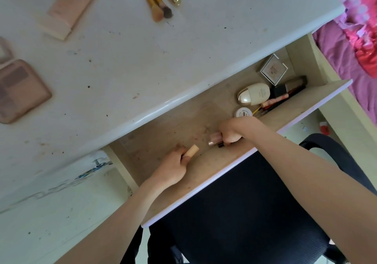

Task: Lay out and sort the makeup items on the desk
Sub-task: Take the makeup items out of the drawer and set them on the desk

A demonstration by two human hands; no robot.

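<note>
Your left hand (173,167) grips a beige tube (191,150), fingers curled round it, inside the open drawer (224,168). Your right hand (230,133) is fisted on a pink tube (215,138) and something dark, also in the drawer. At the drawer's right end: cream bottle (254,94), round jar (243,112), square box (273,70), pencils (281,98). On the desk (153,59) above the drawer: brushes (157,0), palette (18,90), pink compact (69,6).

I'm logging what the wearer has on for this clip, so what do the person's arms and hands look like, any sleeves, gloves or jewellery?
Both forearms are bare as far as the frame shows, with no sleeves in view. The left hand and right hand wear no gloves, and no watch, bracelet or ring is visible. The fingernails are hidden.
</note>
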